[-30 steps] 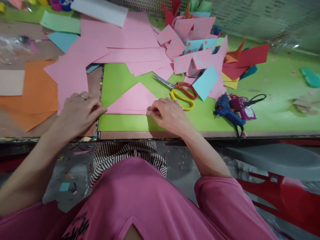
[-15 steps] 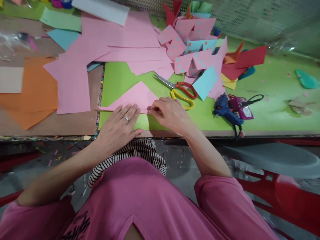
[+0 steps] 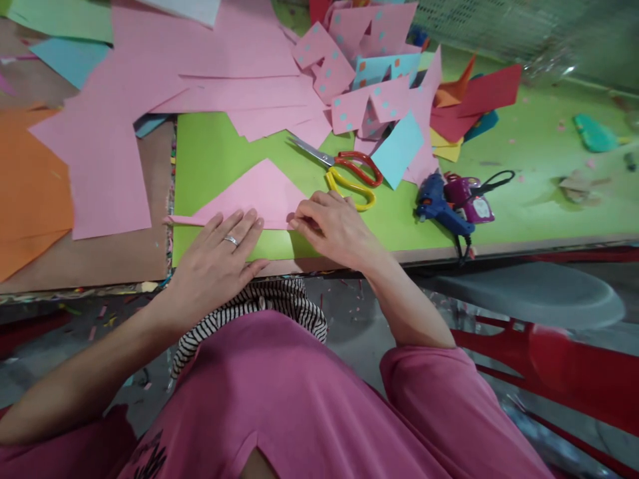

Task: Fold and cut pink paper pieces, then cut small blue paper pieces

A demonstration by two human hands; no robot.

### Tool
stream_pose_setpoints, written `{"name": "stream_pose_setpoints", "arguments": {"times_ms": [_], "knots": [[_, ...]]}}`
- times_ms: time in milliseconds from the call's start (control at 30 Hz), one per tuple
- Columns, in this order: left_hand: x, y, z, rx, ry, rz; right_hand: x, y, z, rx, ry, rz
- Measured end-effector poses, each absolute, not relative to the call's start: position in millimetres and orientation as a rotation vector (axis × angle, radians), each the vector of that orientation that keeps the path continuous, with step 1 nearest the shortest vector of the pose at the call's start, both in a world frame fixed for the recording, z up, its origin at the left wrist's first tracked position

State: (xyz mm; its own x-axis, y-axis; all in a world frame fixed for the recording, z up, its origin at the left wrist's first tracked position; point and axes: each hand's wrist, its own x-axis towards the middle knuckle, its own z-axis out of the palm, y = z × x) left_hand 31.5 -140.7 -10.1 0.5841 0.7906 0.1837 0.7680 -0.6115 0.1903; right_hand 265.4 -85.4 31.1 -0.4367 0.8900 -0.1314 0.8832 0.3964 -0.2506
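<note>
A pink sheet of paper (image 3: 267, 189), peaked at the top and with a narrow folded strip along its near edge, lies on the green tabletop (image 3: 200, 143). My left hand (image 3: 219, 249), a ring on one finger, rests flat with its fingertips on the left part of that edge. My right hand (image 3: 332, 223) has its fingers curled and pinched at the right part of the same edge, covering the paper's right corner. Just beyond the right hand lie scissors (image 3: 344, 169) with one red and one yellow handle, blades pointing away to the left.
A blue glue gun (image 3: 442, 206) and a purple object (image 3: 472, 199) sit to the right. Pink sheets (image 3: 110, 146) and dotted pink folded pieces (image 3: 372, 110) cover the back. Orange paper (image 3: 32, 193) lies left. A grey stool (image 3: 529, 293) stands beyond the table edge.
The view has shifted and tilted slightly, so the table things appear further left. Both hands stay on the pink paper's near edge, with little visible movement along it.
</note>
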Motion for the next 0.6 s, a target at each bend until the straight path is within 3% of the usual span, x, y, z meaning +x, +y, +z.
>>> {"name": "stream_pose_setpoints", "arguments": {"times_ms": [467,600], "knots": [[32,-137,-2,2.779,1.274,0.263,268,-106,20,-1.374,-2.657,0.174],[31,-138,-5,2.780,1.263,0.278,288,-121,9,-1.509,-2.483,0.049]]}}
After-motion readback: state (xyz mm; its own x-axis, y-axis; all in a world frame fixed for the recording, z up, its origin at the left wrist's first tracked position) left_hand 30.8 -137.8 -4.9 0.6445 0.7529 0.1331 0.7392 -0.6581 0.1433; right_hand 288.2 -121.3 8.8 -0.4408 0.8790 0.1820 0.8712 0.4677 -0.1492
